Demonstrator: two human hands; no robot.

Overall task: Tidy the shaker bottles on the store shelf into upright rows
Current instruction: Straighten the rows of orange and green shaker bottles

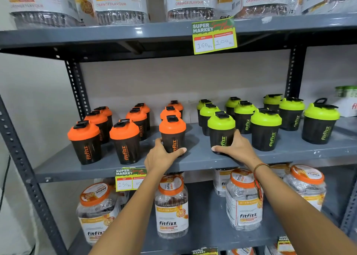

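Observation:
Black shaker bottles stand upright in rows on the grey middle shelf [202,158]. Several with orange lids fill the left half, several with green lids the right half. My left hand [161,155] grips the base of the front orange-lid shaker [172,133] near the shelf's middle. My right hand [235,148] wraps the lower part of the front green-lid shaker [221,128] beside it. Both bottles rest upright on the shelf. A green-lid shaker [319,123] at the far right stands a little apart from the others.
Large Fitfizz jars [172,206] stand on the shelf below, and more jars [117,1] on the shelf above. Price tags [214,36] hang from the shelf edges. A perforated steel upright [25,167] runs down the left. A wall is behind the shelf.

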